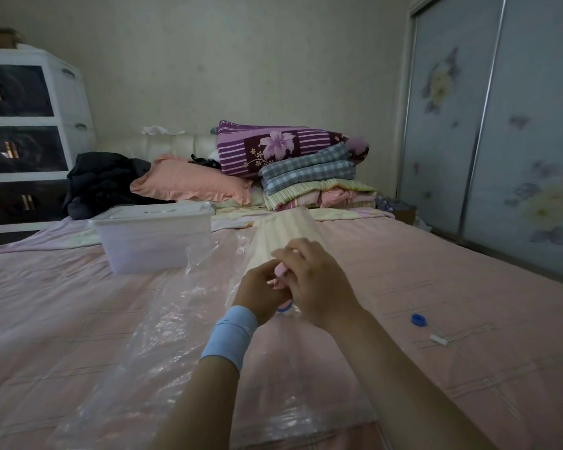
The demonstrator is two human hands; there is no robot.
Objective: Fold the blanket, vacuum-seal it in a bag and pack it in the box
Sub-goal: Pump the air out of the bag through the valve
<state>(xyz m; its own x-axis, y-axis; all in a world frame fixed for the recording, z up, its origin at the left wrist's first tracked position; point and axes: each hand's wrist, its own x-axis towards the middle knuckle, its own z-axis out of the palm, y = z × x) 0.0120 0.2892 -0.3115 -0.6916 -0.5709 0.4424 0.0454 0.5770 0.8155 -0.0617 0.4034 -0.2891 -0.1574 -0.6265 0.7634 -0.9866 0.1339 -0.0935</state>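
You wear a wide, soft wristband (229, 334) in pale blue on your left wrist, just behind the left hand (260, 293); thin stitched lines run round it and a small white mark sits near its edge. Your right hand (316, 287) and both forearms are bare as far as they show.

No legible text or labels
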